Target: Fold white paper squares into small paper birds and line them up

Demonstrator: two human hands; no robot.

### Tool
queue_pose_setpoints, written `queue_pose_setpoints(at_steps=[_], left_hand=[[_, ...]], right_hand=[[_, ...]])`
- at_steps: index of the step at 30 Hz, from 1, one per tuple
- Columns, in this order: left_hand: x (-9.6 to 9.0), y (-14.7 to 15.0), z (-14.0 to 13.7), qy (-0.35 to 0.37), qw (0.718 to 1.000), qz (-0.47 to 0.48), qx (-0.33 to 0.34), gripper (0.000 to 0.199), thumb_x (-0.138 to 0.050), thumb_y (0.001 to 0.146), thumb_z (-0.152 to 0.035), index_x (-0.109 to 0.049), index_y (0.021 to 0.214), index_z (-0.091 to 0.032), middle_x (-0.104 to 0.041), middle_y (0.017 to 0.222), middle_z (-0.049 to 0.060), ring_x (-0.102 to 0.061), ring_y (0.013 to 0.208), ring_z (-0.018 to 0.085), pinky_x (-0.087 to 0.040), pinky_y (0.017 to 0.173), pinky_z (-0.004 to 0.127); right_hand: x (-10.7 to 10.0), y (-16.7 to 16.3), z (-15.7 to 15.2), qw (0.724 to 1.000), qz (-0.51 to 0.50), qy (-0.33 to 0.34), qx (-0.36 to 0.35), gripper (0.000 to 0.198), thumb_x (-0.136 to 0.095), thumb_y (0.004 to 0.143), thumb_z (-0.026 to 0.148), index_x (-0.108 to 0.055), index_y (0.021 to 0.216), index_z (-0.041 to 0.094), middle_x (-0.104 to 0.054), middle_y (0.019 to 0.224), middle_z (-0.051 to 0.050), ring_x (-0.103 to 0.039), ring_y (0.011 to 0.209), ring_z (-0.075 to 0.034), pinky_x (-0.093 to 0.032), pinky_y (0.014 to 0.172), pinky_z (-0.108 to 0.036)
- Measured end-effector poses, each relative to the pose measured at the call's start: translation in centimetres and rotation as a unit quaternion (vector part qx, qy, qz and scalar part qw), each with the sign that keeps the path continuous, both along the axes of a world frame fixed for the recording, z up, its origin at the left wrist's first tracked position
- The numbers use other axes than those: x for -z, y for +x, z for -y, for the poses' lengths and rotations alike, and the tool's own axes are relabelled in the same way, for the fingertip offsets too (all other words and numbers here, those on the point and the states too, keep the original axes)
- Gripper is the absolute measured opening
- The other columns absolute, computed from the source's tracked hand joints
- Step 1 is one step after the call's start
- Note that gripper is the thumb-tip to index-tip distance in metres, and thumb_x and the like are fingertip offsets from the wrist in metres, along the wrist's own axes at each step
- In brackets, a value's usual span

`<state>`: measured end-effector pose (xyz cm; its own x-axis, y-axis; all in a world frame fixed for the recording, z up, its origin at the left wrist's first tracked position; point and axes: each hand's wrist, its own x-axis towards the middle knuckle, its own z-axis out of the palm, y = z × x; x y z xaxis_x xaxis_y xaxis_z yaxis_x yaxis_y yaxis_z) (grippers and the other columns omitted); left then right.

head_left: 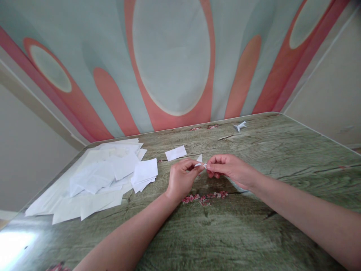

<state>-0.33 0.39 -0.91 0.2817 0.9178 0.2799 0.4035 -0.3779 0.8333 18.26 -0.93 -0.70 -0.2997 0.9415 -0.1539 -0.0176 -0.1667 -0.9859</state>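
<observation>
And there, a small folded paper [199, 159] was being pinched over the table [254, 229] by fingertips of left hand [181, 178] and right hand [228, 168]; seemingly a crease was being shaped, steady, delicate pressure needed next.

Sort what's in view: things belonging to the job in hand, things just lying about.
Job in hand:
left hand
right hand
small folded paper, pinched by both

Lying about, untouched (some perhaps supplies):
white rectangle
small stack
spread sheets
folded piece near far edge
</observation>
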Motion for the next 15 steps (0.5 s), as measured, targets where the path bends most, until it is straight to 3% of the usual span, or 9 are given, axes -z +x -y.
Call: queue_pose_setpoints(at_steps=[5,11,15], left_hand=[[0.00,0.07,0.03,0.000,1.000,-0.007,0.003,0.022,-0.065,0.080,-0.037,-0.073,0.078,-0.016,-0.067,0.070,0.002,-0.057,0.064,0.014,-0.041,0.060,0.023],[-0.13,0.08,0.11,0.022,0.999,-0.027,-0.006,0.023,-0.064,0.081,-0.036,-0.069,0.075,-0.015,-0.064,0.068,0.001,-0.054,0.063,0.012,-0.040,0.061,0.022],[-0.24,0.01,0.16,0.011,0.999,-0.035,-0.016,0.025,-0.060,0.083,-0.038,-0.067,0.074,-0.015,-0.061,0.066,0.000,-0.052,0.062,0.012,-0.039,0.060,0.022]], right_hand=[[0.16,0.01,-0.14,0.999,0.045,0.017,0.013,0.024,-0.069,0.073,0.037,-0.062,0.078,0.014,-0.065,0.065,-0.002,-0.051,0.058,-0.010,-0.037,0.055,-0.024],[0.41,0.02,-0.22,0.990,0.105,0.084,0.036,0.021,-0.065,0.076,0.035,-0.063,0.081,0.016,-0.066,0.066,-0.001,-0.054,0.060,-0.012,-0.040,0.057,-0.025],[-0.02,-0.09,0.04,0.984,0.123,0.122,0.037,0.026,-0.059,0.081,0.039,-0.066,0.092,0.017,-0.068,0.078,-0.003,-0.058,0.068,-0.014,-0.043,0.061,-0.027]])
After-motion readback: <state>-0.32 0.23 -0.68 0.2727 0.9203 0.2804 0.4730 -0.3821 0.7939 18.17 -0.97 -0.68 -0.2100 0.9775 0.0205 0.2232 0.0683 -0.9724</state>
